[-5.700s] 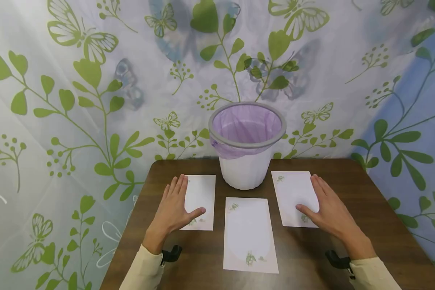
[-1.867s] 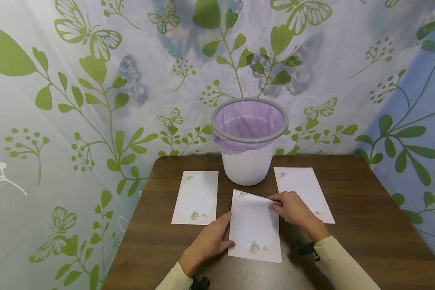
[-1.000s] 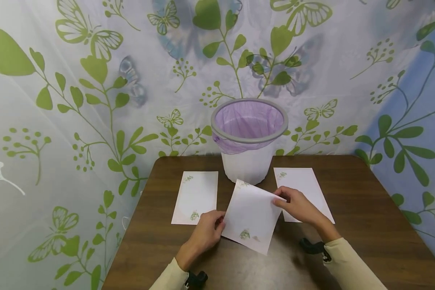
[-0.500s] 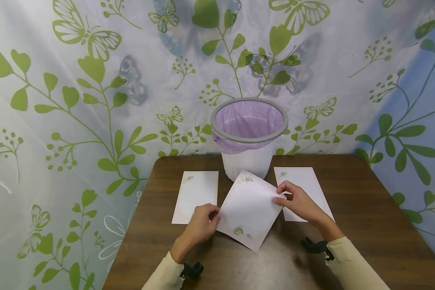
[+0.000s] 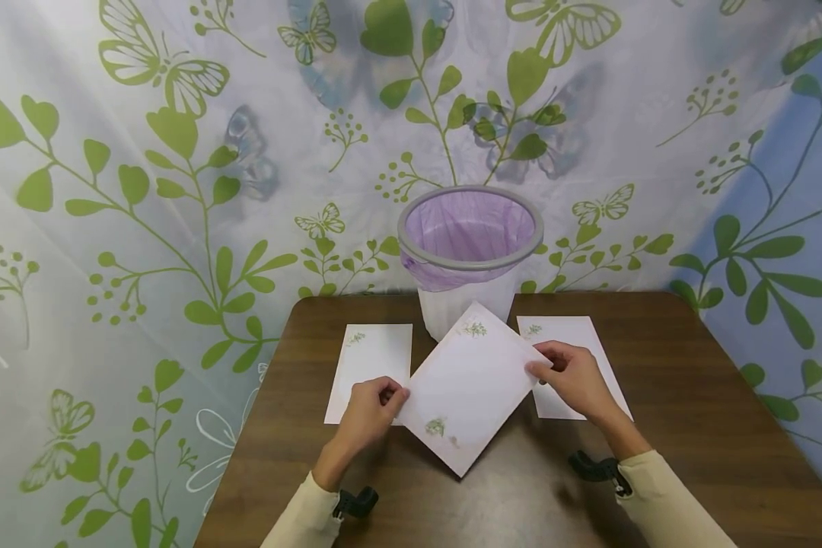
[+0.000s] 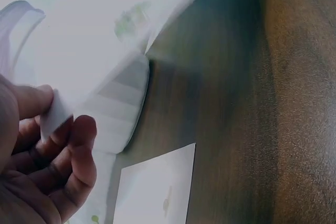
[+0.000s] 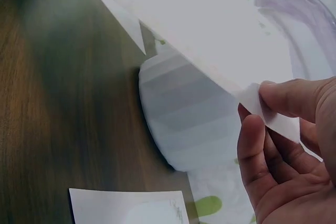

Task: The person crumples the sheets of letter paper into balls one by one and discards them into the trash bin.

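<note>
While the middle sheet (image 5: 473,388) hangs tilted over the counter (image 5: 699,426), the fingers of the left hand (image 5: 371,407) pinch its left corner and those of the right hand (image 5: 578,380) pinch its right corner. Just behind it stands a white bin (image 5: 441,308) with a purple liner (image 5: 469,228); a left-side sheet (image 5: 370,354) and a right-side sheet (image 5: 568,329) lie flat, and beyond hangs a butterfly-patterned curtain (image 5: 411,114)

green-sprigged white sheet (image 5: 476,388), purple bin liner (image 5: 471,228)
</note>
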`<state>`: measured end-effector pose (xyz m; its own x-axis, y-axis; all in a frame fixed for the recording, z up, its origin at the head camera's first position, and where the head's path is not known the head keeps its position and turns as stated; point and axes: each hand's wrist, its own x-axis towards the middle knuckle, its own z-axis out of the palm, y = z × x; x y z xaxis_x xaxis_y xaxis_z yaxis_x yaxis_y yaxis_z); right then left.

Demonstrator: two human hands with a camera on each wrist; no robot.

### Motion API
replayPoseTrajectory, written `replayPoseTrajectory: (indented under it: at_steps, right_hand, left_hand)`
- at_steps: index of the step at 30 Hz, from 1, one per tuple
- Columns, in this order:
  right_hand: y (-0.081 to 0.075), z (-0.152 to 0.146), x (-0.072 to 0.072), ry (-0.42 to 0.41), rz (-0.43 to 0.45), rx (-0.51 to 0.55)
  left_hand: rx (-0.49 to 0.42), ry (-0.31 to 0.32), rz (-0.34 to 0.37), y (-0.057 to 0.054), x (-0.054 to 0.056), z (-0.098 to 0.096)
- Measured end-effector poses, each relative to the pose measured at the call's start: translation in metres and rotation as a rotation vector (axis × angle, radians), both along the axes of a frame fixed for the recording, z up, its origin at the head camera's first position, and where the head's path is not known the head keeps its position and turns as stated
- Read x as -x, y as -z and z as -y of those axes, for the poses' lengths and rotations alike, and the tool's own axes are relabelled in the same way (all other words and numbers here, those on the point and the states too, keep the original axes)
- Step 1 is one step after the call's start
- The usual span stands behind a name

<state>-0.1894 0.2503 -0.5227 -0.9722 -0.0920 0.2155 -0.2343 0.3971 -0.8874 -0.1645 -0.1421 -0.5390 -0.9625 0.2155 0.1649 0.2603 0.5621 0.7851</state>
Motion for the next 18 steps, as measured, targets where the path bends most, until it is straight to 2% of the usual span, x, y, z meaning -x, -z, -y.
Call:
replayPoseTrajectory:
  at_steps: [4, 8, 11, 18]
  right_hand:
    - [-0.002, -0.002, -0.003, 0.008, 0.015, -0.047]
    - [-0.002, -0.002, -0.005, 0.032, 0.025, -0.076]
    - [-0.001, 0.000, -0.005, 0.030, -0.003, -0.062]
    - [0.000, 0.015, -0.008, -0.056, -0.046, 0.003]
  left_hand:
    - [-0.025, -0.030, 0.006, -0.002, 0.001, 0.003]
    - [-0.051, -0.045, -0.026, -0.002, 0.003, 0.004]
    - [-0.107, -0.062, -0.058, -0.003, 0.005, 0.003]
    - [-0.232, -0.061, -0.080, -0.007, 0.009, -0.005]
